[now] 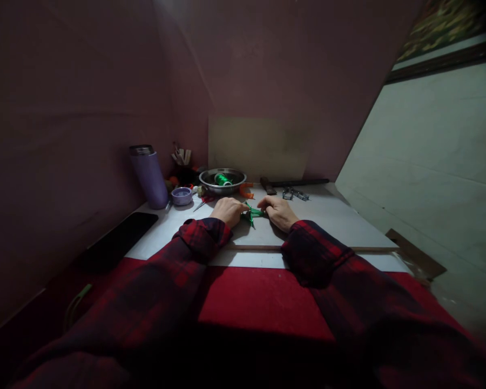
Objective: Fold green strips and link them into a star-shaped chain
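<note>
Close together over the white board (pixel 328 227), both my hands work at a small green corded piece (pixel 252 213), perhaps knotted cord; its exact kind is too small to make out. My left hand (pixel 229 210) is closed, its fingertips pinching the piece's left side. From the other side my right hand (pixel 280 212) pinches a green strand at the right end. Red scissors (pixel 203 202) lie just beyond my left hand. Behind the hands stands a steel bowl (pixel 210 187) with a spool of green thread (pixel 222 180) in it.
On the left are a purple tumbler (pixel 149 178), a small lilac dish (pixel 182 196) and a black phone-like slab (pixel 123 237). An orange tool (pixel 247 190), a hammer-like tool with a wooden part (pixel 268 186) and metal clips (pixel 295 194) lie at the back. Red cloth (pixel 263 297) covers the front.
</note>
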A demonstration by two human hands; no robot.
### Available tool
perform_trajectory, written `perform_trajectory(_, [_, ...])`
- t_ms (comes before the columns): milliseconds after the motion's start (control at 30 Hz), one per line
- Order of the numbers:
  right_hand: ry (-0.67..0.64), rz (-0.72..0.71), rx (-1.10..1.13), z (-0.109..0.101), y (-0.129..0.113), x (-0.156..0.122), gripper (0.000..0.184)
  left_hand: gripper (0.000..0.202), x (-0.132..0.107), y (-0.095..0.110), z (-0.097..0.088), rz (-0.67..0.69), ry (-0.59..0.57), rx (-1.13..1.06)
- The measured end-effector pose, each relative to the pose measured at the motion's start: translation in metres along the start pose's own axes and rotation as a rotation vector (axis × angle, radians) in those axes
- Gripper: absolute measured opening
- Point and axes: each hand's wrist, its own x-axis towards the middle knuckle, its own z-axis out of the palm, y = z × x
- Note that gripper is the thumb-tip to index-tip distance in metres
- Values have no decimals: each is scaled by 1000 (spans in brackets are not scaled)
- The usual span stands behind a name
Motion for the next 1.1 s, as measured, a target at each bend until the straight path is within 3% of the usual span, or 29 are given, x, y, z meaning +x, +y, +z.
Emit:
perform_trajectory(133, [66,79,2,-2,-3,0,23,36,0,-1,1,6,9,-4])
perform_trajectory(333, [9,139,219,-4,4,0,17,36,0,-2,3,18,18,2])
perform_trajectory(800, [-33,-267,-141,-10,1,-5,16,36,0,0,1,19,9,18])
perform_trajectory(1100, [-101,-420,-346,-5,10,-4,20,36,-1,1,-2,29,-3,9])
